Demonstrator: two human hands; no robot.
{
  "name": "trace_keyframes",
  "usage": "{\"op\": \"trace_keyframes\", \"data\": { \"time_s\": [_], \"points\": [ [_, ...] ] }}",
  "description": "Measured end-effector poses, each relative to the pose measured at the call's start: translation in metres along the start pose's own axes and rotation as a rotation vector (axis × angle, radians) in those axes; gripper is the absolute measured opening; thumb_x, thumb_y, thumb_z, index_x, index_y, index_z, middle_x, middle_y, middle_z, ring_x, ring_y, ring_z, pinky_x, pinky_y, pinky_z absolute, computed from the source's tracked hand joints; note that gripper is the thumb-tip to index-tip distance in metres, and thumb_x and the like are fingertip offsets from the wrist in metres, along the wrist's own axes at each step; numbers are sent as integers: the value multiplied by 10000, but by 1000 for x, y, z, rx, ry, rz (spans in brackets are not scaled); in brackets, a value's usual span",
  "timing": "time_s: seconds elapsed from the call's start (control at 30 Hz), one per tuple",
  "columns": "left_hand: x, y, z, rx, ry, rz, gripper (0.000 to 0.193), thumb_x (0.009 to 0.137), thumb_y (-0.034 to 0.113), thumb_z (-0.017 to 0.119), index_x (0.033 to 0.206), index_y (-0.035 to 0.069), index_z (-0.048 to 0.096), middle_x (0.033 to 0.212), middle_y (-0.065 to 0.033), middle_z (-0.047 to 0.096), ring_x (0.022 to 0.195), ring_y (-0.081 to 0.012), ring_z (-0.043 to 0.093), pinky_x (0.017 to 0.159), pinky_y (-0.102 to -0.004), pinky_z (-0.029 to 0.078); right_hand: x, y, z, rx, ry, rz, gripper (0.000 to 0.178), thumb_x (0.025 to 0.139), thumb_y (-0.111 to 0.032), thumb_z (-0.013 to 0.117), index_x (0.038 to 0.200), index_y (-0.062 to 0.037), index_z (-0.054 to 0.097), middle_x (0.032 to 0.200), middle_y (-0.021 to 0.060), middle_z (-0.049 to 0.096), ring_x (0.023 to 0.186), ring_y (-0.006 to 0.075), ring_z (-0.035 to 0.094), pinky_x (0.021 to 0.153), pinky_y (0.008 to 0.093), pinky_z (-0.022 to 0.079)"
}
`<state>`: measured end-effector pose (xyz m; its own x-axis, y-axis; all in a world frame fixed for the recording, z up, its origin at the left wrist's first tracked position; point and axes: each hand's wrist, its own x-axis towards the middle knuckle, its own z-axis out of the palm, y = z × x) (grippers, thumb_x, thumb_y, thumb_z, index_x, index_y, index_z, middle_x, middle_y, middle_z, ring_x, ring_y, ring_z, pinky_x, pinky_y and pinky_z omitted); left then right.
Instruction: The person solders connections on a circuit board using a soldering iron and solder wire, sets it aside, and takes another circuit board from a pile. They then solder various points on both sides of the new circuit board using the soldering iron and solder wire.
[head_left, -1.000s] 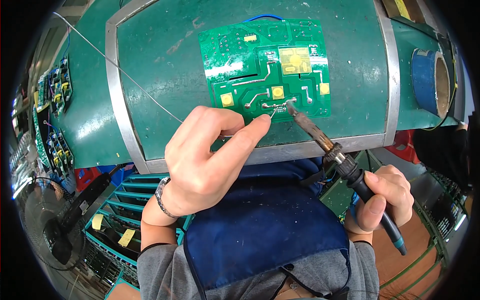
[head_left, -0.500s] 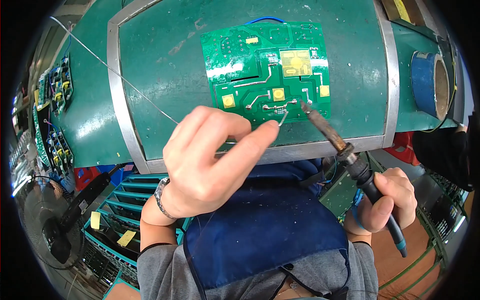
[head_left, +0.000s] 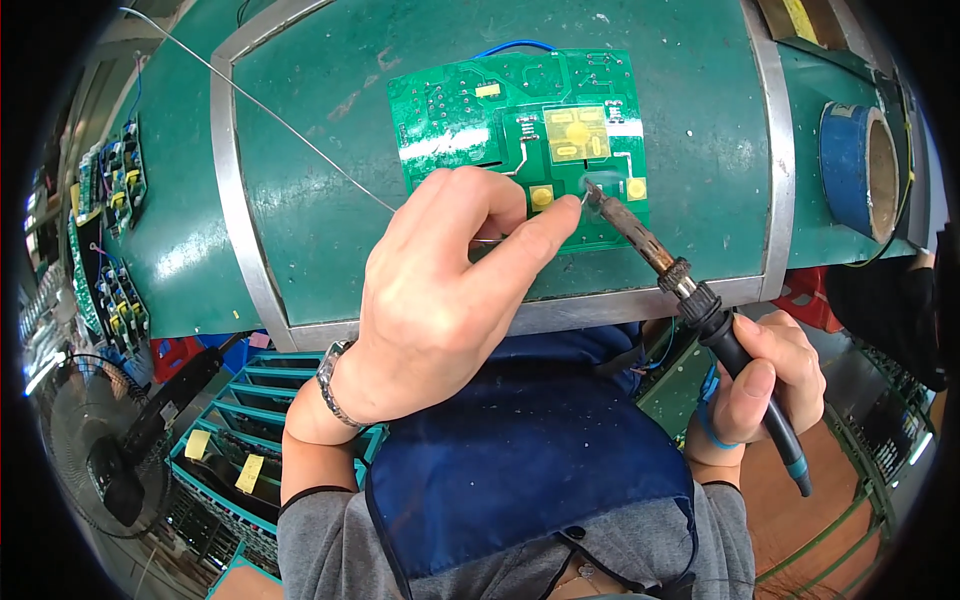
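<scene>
A green circuit board (head_left: 440, 105) lies solder side up on the bench, with yellow patches on it and a blue wire (head_left: 515, 43) along its far edge. Between thumb and fingers my left hand (head_left: 440, 280) pinches a thin solder wire (head_left: 300, 136), which trails off to the upper left. The short end of that wire reaches the board beside the iron's tip. My right hand (head_left: 775, 375) grips a soldering iron (head_left: 692, 297) by its black handle. Its tip meets the board near the wire end, where a faint haze shows. My left hand hides the board's near left part.
A metal strip (head_left: 660, 297) frames the green bench top (head_left: 330, 60). To the right stands a blue-sided roll (head_left: 845, 165). At the left are more assembled boards (head_left: 122, 300), a fan (head_left: 85, 430) and a teal slotted rack (head_left: 255, 395).
My left hand has moved right, bringing the wire end to the iron's tip. The tip has shifted up and left on the board. The board sits slightly further left.
</scene>
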<state>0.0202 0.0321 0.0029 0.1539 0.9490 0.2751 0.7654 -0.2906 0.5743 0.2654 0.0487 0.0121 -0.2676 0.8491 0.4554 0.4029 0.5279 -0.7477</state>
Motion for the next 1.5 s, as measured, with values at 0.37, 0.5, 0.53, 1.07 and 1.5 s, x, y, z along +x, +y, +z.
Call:
{"op": "trace_keyframes", "data": {
  "time_s": [0.37,0.5,0.53,1.07,1.5],
  "points": [
    [1,-1,10,29,36,107,373,632,-77,701,983,48,710,792,-56,537,675,-194,542,561,-289,453,-1,2,-7,-21,-3,-23,258,856,-248,637,848,9,659,568,50,590,419,150,508,418,252,397],
    [2,0,7,103,41,139,359,614,-67,708,953,54,717,774,-51,544,673,-188,553,544,-286,456,4,3,-5,5,13,-21,272,849,-263,643,822,7,660,549,39,577,414,145,506,415,251,395],
    [2,2,6,101,41,141,359,614,-67,708,953,54,717,774,-51,544,673,-188,553,544,-286,456,4,3,-7,0,10,-20,278,847,-271,645,816,5,661,540,33,570,413,143,507,414,250,395],
    [-20,20,-1,-242,-185,27,353,638,-56,735,971,58,718,761,-36,500,599,-137,540,487,-262,439,1,2,-17,-5,-4,-40,284,852,-279,653,811,2,657,514,22,549,403,137,508,402,240,385],
    [-1,9,-8,-43,115,-110,311,711,-97,712,973,69,730,804,-50,514,657,-120,533,540,-234,438,-1,-5,-16,-41,36,-194,260,868,-214,620,869,45,641,599,61,581,413,144,485,374,248,351]
  ]
}}
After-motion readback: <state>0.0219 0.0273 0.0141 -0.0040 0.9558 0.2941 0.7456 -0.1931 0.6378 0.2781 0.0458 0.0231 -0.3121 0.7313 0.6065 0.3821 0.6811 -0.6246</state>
